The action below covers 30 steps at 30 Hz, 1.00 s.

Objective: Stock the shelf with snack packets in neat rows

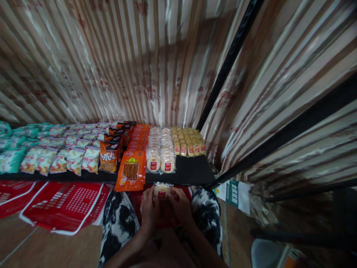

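Note:
Between my knees, just in front of the black shelf (192, 173), a clear-wrapped round cracker packet (161, 191) with a red label is held from both sides. My left hand (150, 209) has its fingers closed on the left edge of the packet, and my right hand (180, 207) grips the right edge. Under the hands is a dark red container or bag, mostly hidden by them. Two rows of similar cracker packets (167, 163) stand on the shelf straight ahead. Left of these rows is an orange snack bag (131, 171) that juts over the shelf's front edge.
Small yellow-wrapped snacks (189, 147) fill the shelf's right part. Further left stand orange-black bags (108, 158), white bags (74, 160) and teal bags (12, 160). Red baskets (69, 204) sit below the shelf. Black metal posts (228, 61) rise before striped plastic sheeting (156, 63).

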Motion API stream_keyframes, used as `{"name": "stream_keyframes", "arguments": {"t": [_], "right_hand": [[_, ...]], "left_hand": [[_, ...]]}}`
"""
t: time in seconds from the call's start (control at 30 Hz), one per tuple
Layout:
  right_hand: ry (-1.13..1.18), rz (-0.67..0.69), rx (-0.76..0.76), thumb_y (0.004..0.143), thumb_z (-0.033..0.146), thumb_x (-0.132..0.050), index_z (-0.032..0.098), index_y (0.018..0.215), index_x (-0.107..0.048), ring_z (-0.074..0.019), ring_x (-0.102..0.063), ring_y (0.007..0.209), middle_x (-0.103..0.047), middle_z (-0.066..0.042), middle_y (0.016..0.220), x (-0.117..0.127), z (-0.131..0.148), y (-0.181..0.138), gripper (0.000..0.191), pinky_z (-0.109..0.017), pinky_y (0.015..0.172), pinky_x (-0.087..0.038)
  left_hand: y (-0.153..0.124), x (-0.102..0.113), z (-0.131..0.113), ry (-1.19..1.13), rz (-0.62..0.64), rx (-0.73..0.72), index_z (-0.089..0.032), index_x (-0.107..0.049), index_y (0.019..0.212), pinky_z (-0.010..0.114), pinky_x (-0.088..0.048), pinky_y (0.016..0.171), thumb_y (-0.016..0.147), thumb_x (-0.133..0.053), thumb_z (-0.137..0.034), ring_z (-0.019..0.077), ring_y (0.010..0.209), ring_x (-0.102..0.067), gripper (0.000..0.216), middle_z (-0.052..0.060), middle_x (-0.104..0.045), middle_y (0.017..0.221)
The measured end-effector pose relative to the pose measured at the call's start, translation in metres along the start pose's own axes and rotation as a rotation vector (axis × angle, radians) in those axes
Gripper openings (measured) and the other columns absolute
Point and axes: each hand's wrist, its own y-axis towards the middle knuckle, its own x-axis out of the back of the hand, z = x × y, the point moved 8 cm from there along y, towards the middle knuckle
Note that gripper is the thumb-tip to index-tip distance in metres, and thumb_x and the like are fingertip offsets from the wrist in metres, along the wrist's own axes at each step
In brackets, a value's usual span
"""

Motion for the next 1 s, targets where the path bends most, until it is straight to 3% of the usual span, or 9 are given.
{"name": "stream_keyframes", "arguments": {"t": [0.17, 0.3, 0.43, 0.67, 1.0], "right_hand": [[0.295, 0.076, -0.120, 0.072, 0.036, -0.052, 0.021, 0.085, -0.061, -0.0194, -0.064, 0.068, -0.069, -0.004, 0.080, -0.018, 0.001, 0.011, 0.022, -0.031, 0.065, -0.052], [0.442, 0.102, -0.112, 0.070, 0.040, -0.056, 0.020, 0.083, -0.058, -0.0189, -0.065, 0.065, -0.068, -0.004, 0.078, -0.031, 0.009, 0.023, 0.024, -0.029, 0.057, -0.051], [0.434, 0.101, -0.075, 0.071, 0.040, -0.055, 0.019, 0.086, -0.058, -0.0174, -0.063, 0.064, -0.067, -0.004, 0.079, -0.040, 0.012, 0.038, 0.026, -0.027, 0.055, -0.050], [0.373, 0.062, -0.017, 0.073, 0.037, -0.052, 0.019, 0.086, -0.059, -0.0153, -0.061, 0.061, -0.065, -0.003, 0.077, -0.052, 0.009, 0.056, 0.023, -0.027, 0.058, -0.051], [0.315, 0.000, -0.014, 0.074, 0.036, -0.052, 0.019, 0.090, -0.062, -0.0156, -0.061, 0.061, -0.066, -0.004, 0.077, -0.056, 0.005, 0.065, 0.026, -0.028, 0.060, -0.051]], "left_hand": [[0.010, 0.005, -0.012, -0.049, -0.071, -0.066, -0.014, -0.045, 0.127, 0.038, -0.044, 0.095, 0.082, -0.038, -0.019, 0.0220, 0.112, -0.052, 0.047, 0.014, -0.050, 0.122], [0.018, 0.009, -0.020, -0.143, -0.092, -0.099, -0.014, -0.041, 0.130, 0.039, -0.042, 0.100, 0.080, -0.039, -0.015, 0.0223, 0.119, -0.048, 0.050, 0.015, -0.046, 0.128], [0.026, 0.007, -0.021, -0.212, -0.070, -0.097, -0.014, -0.036, 0.134, 0.037, -0.043, 0.099, 0.079, -0.038, -0.012, 0.0217, 0.122, -0.045, 0.054, 0.015, -0.041, 0.135], [0.031, -0.002, -0.011, -0.101, -0.058, -0.098, -0.007, -0.040, 0.132, 0.042, -0.032, 0.108, 0.077, -0.038, -0.010, 0.0250, 0.134, -0.029, 0.055, 0.018, -0.034, 0.142], [0.031, -0.005, -0.020, -0.011, -0.019, -0.131, -0.010, -0.042, 0.133, 0.039, -0.020, 0.114, 0.075, -0.039, -0.009, 0.0226, 0.139, -0.019, 0.058, 0.011, -0.022, 0.151]]}}
